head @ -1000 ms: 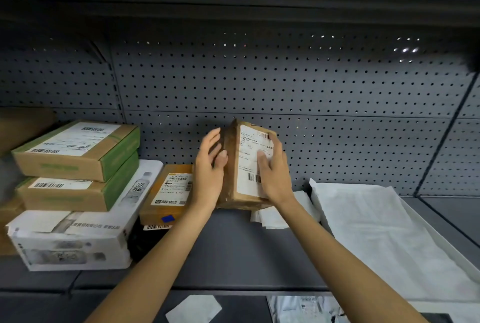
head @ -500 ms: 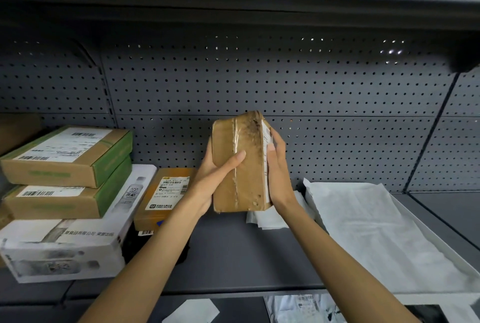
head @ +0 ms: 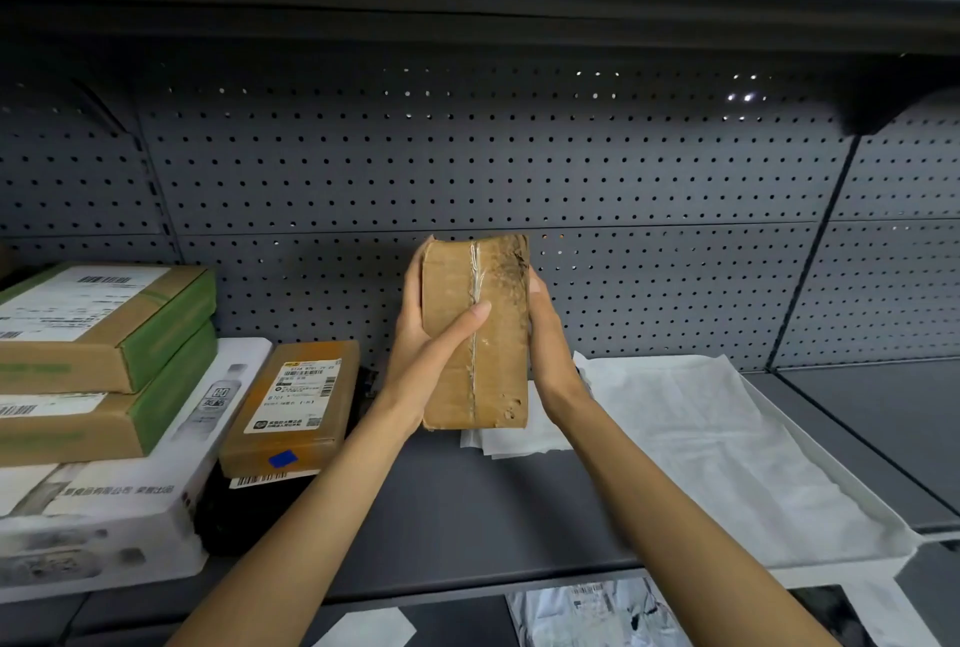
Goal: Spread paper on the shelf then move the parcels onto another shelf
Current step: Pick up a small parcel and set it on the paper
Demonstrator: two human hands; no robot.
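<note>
Holding a brown parcel upright above the grey shelf, both hands are gripping it: the left hand is wrapping its left side with the thumb lying across the taped front, and the right hand is pressing flat against its right edge. White paper is lying spread on the shelf to the right, its near edge hanging over the lip. To the left, an orange labelled box is sitting beside a stack of two green-edged boxes resting on a white carton. A pegboard is backing the shelf.
</note>
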